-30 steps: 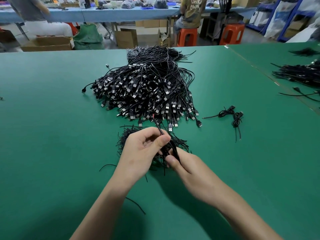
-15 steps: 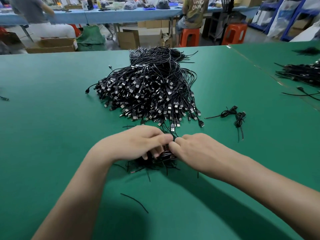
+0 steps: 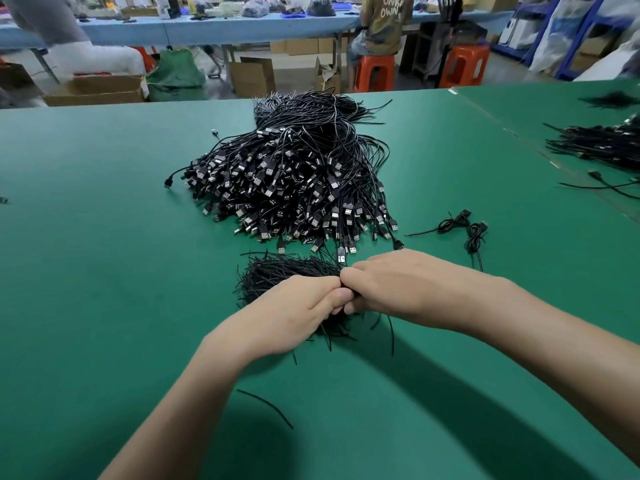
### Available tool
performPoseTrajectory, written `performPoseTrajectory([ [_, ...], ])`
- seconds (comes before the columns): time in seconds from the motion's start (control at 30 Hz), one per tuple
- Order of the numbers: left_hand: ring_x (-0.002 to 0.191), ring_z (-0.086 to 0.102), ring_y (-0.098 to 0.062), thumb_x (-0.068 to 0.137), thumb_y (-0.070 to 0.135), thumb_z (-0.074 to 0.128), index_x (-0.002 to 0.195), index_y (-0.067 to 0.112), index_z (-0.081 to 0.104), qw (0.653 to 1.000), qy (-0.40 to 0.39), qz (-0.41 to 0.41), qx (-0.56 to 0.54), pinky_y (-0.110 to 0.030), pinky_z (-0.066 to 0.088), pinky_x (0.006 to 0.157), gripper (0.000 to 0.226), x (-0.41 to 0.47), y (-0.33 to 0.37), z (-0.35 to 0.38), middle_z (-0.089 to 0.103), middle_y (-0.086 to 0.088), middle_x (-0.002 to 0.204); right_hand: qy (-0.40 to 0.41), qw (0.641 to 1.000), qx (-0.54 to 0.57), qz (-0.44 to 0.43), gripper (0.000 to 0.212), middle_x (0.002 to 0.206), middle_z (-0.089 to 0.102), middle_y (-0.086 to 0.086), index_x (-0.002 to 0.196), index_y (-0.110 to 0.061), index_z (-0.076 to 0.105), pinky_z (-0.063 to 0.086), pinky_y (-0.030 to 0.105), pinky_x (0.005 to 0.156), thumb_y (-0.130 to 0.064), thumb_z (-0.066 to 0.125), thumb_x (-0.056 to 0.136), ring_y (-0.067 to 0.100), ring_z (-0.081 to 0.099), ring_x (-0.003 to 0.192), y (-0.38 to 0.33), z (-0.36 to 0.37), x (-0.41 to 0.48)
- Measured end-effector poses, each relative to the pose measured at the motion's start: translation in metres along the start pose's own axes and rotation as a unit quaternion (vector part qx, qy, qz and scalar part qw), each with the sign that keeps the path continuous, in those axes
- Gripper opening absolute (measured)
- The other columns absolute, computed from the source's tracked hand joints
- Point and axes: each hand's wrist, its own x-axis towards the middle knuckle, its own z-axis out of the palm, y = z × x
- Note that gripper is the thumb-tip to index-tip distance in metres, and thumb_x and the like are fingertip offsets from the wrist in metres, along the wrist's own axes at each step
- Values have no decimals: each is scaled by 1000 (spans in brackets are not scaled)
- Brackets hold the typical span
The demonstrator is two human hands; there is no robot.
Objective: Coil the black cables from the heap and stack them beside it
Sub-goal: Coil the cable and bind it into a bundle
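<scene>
A black cable (image 3: 336, 311), mostly hidden, sits pinched between both hands just in front of the heap (image 3: 294, 181). The left hand (image 3: 298, 310) and right hand (image 3: 398, 285) meet knuckle to knuckle, fingers curled tight around it. Under them lies a bristly pile of thin wire ties (image 3: 277, 271). The heap is glossy cords with boxy metal plugs. Two coiled cables (image 3: 464, 226) lie to its right on the matte green table (image 3: 104, 271).
</scene>
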Motion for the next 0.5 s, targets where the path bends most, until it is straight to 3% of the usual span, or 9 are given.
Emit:
performPoseTrajectory([
  [0.07,71,53,-9,110,40,40,75,31,50,997,55,2,-55,-35,48,72,38,-1,-4,4,56,12,71,65,996,6,54,42,102,55,-8,106,-24,46,41,38,84,-64,36,96,18,57,104,4,1,-4],
  [0.13,64,47,-3,109,45,37,73,33,49,983,105,-2,-148,-23,40,62,40,-3,-5,10,51,16,65,192,966,91,148,69,122,58,-7,133,-23,48,42,35,98,-73,39,87,14,55,114,7,6,-12],
  [0.2,58,36,-4,110,47,36,72,33,47,951,143,-18,-272,-17,32,56,42,-5,1,19,41,14,64,277,894,263,235,83,121,59,-14,147,-26,41,45,27,95,-79,37,83,3,56,109,-4,17,-18],
  [0.23,58,32,-5,111,46,35,73,31,46,934,155,-28,-321,-16,30,55,43,-4,5,23,36,12,66,278,847,371,258,85,117,61,-17,149,-28,41,46,23,94,-79,36,81,-3,57,104,-14,24,-19],
  [0.3,56,29,-6,112,41,35,78,24,47,912,166,-40,-372,-18,28,53,40,-3,13,32,33,10,67,248,749,563,245,78,107,66,-17,141,-24,53,49,30,99,-73,39,81,-3,62,99,-35,38,-14],
  [0.37,53,37,0,112,35,34,83,20,53,902,164,-53,-395,-16,33,53,38,-1,22,41,42,14,60,252,679,655,216,56,98,70,-15,119,-17,66,52,37,97,-59,43,90,2,64,95,-53,51,-8],
  [0.5,51,51,10,112,34,37,88,22,65,888,144,-108,-423,-5,40,54,39,2,28,58,56,23,53,308,570,717,258,30,106,77,-5,113,-20,71,53,19,79,-33,45,106,7,70,99,-78,57,3],
])
